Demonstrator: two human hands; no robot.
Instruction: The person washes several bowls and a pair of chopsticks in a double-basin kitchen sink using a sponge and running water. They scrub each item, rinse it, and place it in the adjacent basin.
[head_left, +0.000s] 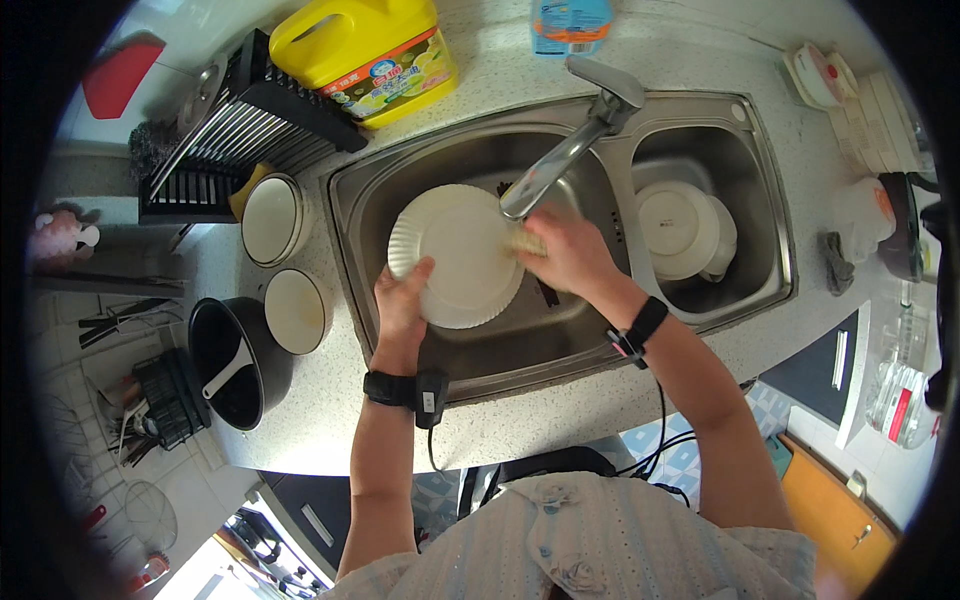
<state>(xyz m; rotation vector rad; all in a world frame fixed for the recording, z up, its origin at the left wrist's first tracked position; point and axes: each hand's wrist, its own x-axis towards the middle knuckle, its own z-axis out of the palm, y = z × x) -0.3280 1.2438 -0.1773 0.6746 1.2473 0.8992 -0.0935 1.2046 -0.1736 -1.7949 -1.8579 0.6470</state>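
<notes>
Over the large basin of the steel sink (487, 379), my left hand (401, 300) grips a white plate (472, 255) with a fluted rim, thumb on its upper face. At the plate's right edge, my right hand (566, 251) holds a pale yellowish sponge or cloth (527, 244), blurred and partly covered by the fingers. The chrome faucet (551, 172) reaches over the plate's upper right, close to my right hand. Dark utensils (549, 292) lie on the basin floor, partly hidden. White bowls or plates (675, 229) are piled in the smaller basin.
Left of the sink stand stacked bowls (270, 221), another bowl (295, 311) and a black pot (240, 367) with a white-handled utensil in it. Behind are a black dish rack (277, 112), a yellow detergent jug (367, 56) and a blue bottle (571, 26). A dark cloth (836, 262) lies at right.
</notes>
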